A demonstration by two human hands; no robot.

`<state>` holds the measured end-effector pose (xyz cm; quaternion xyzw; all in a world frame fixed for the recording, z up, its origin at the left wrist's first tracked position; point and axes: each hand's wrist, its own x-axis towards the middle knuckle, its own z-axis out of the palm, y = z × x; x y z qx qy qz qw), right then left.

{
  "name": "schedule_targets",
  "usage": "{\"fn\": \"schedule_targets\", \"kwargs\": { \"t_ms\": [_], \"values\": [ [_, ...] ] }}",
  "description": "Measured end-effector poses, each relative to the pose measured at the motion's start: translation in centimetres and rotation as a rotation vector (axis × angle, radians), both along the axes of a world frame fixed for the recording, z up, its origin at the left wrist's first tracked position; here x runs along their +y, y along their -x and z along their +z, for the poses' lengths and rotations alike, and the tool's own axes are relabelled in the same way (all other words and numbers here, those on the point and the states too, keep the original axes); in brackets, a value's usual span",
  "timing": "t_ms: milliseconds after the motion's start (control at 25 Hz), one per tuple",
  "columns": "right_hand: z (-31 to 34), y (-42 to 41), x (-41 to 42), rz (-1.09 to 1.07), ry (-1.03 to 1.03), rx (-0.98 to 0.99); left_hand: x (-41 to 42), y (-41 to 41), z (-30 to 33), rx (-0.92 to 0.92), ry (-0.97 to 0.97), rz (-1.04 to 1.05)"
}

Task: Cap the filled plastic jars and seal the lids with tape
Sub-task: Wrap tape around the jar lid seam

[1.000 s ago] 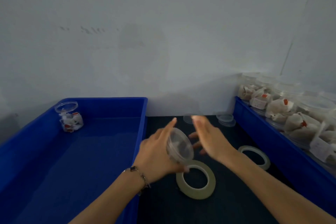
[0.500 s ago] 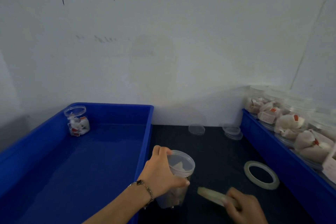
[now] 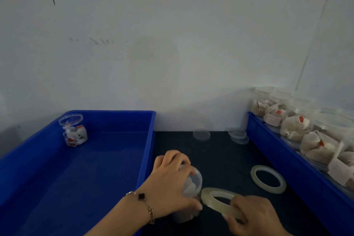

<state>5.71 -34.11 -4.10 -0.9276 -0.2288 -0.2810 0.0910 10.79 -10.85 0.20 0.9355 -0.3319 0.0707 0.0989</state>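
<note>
2 blue bins (image 3: 145, 159) flank dark mat (image 3: 220, 153) (white wall (image 3: 191, 44) behind).

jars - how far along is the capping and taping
Done: one sealed jar stands in the left blue bin. In hand: left hand grips a capped jar; right hand brings a tape roll to its lid. Left: many jars wait in the right bin.

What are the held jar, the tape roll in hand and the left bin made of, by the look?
Jar: clear, slightly frosted plastic; the white packets show through its wall. Tape roll in the right hand: translucent pale-yellow adhesive film wound in a ring, glossy; core material unclear. Left bin: rigid blue moulded plastic, likely, smooth with a soft sheen.
</note>
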Motion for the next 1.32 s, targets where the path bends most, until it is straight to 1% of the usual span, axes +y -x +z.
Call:
{"fn": "schedule_targets", "kwargs": {
  "t_ms": [40, 80, 200, 280, 360, 400, 440, 520, 640, 720, 760, 840, 920, 1000, 1040, 1080, 1120, 1200, 1240, 1280, 1320],
  "values": [
    [0.1, 0.0, 0.0, 0.014, -0.024, -0.015, 0.0, 0.3, 0.5, -0.062, -0.018, -0.048],
    [0.0, 0.0, -0.2, 0.034, -0.044, -0.023, -0.2, 0.5, 0.9, -0.074, -0.047, -0.094],
    [0.3, 0.3, -0.3, 0.08, -0.065, -0.083, -0.9, 0.9, 0.7, 0.037, -0.116, -0.171],
    [0.3, 0.5, -0.2, 0.096, -0.054, -0.093, -1.3, 1.0, 0.2, 0.087, -0.107, -0.208],
    [0.3, 0.7, -0.2, 0.113, -0.058, -0.076, -1.5, 1.1, -0.2, 0.102, -0.053, -0.219],
    [0.7, 0.8, 0.0, 0.107, -0.04, -0.035, -1.4, 1.1, -0.3, 0.113, -0.02, -0.216],
    [1.3, 1.0, 0.2, 0.069, -0.004, 0.071, -1.5, 1.1, -0.4, 0.127, 0.001, -0.217],
    [2.6, 1.4, 0.8, -0.054, 0.1, 0.345, -1.6, 1.3, -0.6, 0.144, -0.018, -0.236],
    [2.6, 1.5, 2.1, -0.121, 0.214, 0.714, -1.7, 1.3, -0.7, 0.146, -0.079, -0.256],
    [2.4, 0.7, 2.7, -0.182, 0.344, 0.797, -1.7, 1.3, -0.6, 0.17, -0.053, -0.238],
    [2.2, 0.4, 2.6, -0.212, 0.36, 0.844, -1.7, 1.3, -0.4, 0.175, -0.04, -0.231],
    [1.9, -0.3, 2.0, -0.253, 0.288, 1.007, -1.5, 1.4, 0.2, 0.137, -0.048, -0.238],
    [1.8, -1.5, 0.7, -0.163, 0.136, 1.096, -0.9, 0.9, 0.6, 0.038, -0.066, -0.24],
    [1.3, -1.5, -0.5, -0.013, -0.145, 1.259, 0.3, 0.0, 1.3, -0.006, -0.101, -0.158],
    [0.9, -1.4, -0.9, 0.047, -0.284, 1.329, 0.9, -0.3, 1.7, 0.036, -0.106, -0.095],
    [0.3, -1.0, -1.0, 0.095, -0.373, 1.357, 1.5, -0.5, 2.0, 0.097, -0.101, -0.046],
    [0.2, -0.7, -0.8, 0.14, -0.406, 1.357, 2.0, -0.5, 2.3, 0.161, -0.103, -0.023],
    [-0.4, -0.5, -0.7, 0.163, -0.387, 1.306, 2.2, -0.7, 2.4, 0.245, -0.122, -0.023],
    [-1.0, -0.4, -0.6, 0.138, -0.389, 1.26, 2.0, -0.4, 2.2, 0.248, -0.152, -0.032],
    [-1.5, -0.4, -0.5, 0.095, -0.362, 1.157, 1.8, -0.1, 1.6, 0.212, -0.189, -0.049],
    [-1.9, -0.6, -0.6, 0.04, -0.323, 0.998, 1.5, 0.0, 1.2, 0.139, -0.233, -0.071]
  ]
}}
